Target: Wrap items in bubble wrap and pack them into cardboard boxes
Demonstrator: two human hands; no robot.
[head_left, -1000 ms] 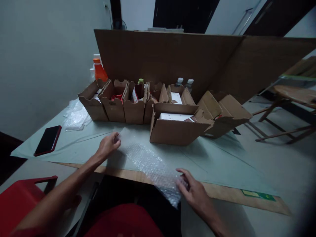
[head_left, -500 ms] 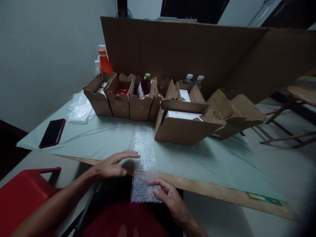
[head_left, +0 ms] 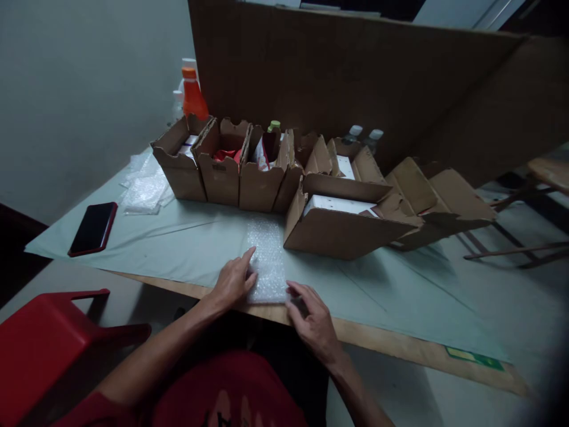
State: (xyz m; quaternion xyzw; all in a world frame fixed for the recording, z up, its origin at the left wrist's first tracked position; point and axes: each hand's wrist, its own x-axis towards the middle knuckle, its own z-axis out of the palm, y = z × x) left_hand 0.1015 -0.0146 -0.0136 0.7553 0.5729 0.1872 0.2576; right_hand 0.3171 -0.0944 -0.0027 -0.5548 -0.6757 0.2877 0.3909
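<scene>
A strip of clear bubble wrap [head_left: 267,256] lies flat on the pale green table cover [head_left: 186,243], running from the near table edge toward the boxes. My left hand [head_left: 234,280] rests on the strip's near left edge, fingers extended and lying on it. My right hand [head_left: 311,317] is at the strip's near right corner, fingers curled and pinching that corner. An open cardboard box [head_left: 342,222] with a white item inside sits just beyond the strip, to its right.
A row of several open cardboard boxes [head_left: 222,169] stands behind, with an orange bottle [head_left: 194,98] at its left. A tall cardboard sheet [head_left: 355,77] backs them. A phone [head_left: 93,228] and loose bubble wrap [head_left: 144,193] lie left. A red chair [head_left: 40,338] stands at near left.
The bubble wrap strip has been drawn up from hanging over the near edge to lie fully on the table. Both hands moved forward onto its near end.
</scene>
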